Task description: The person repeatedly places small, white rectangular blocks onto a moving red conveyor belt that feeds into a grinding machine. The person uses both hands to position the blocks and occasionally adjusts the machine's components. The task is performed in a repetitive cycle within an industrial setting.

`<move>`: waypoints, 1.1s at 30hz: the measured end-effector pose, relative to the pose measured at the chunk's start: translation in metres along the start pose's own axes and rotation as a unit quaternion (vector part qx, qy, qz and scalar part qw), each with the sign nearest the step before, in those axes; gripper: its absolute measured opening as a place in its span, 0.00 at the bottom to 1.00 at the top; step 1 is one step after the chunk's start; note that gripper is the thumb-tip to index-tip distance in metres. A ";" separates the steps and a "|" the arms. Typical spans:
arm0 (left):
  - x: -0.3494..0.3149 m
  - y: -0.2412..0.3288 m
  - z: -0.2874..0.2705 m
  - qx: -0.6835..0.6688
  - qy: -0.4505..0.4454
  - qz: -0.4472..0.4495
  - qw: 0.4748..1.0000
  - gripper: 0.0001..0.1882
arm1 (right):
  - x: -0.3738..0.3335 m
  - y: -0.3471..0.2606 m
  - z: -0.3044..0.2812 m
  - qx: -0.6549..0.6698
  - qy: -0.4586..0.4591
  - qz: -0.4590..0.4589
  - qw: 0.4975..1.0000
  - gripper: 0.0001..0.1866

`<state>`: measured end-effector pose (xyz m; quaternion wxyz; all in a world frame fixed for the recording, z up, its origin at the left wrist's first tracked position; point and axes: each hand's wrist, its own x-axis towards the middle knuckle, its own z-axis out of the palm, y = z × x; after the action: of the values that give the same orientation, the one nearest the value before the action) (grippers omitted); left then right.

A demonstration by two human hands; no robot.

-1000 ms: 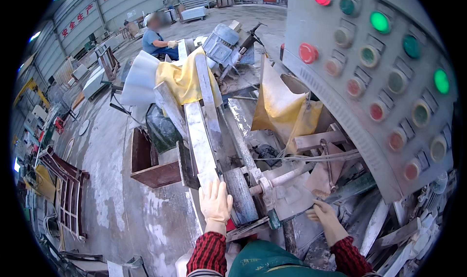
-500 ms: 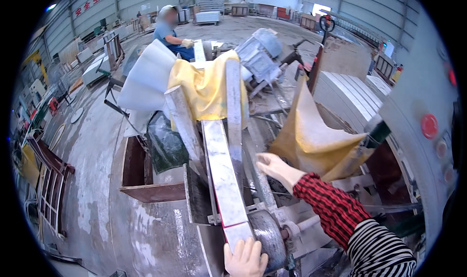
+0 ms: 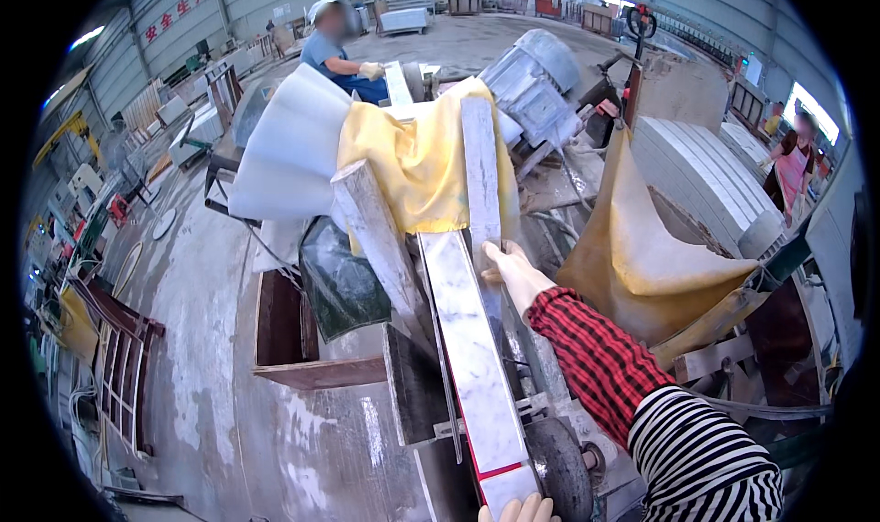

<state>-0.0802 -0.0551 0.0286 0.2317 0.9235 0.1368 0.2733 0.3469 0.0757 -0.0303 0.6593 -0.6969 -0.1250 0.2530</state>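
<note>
A white, grey-veined marble strip lies along the narrow machine bed, its far end under a yellow cloth. Behind it, a shorter marble piece meets its near end at a red line. My left hand, in a pale glove, rests on that near piece with fingers stretched out; the rest of it is cut off by the lower edge. My right hand, gloved too, has its fingers curled against the lower part of the right-hand weathered bar. A second bar leans on the cloth's left side.
A roller sits right of the near piece. A grey motor stands beyond, with a yellowed sheet at right. A co-worker in blue sits at the far end, one gloved hand on a strip. Another person stands far right.
My right hand has moved from open space beside the machine onto the right-hand bar. My left hand stays on the near marble piece. The view has shifted, bringing a person into sight at far right.
</note>
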 end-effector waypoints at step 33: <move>-0.024 0.001 0.001 -0.024 -0.010 -0.001 1.000 0.15 | 0.079 -0.007 0.000 -0.533 -0.017 -0.181 0.826 0.26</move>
<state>-0.0994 -0.0652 0.0177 0.2551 0.9202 0.1291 0.2672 0.4141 0.1168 -0.0378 0.2168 -0.9006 -0.3752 0.0347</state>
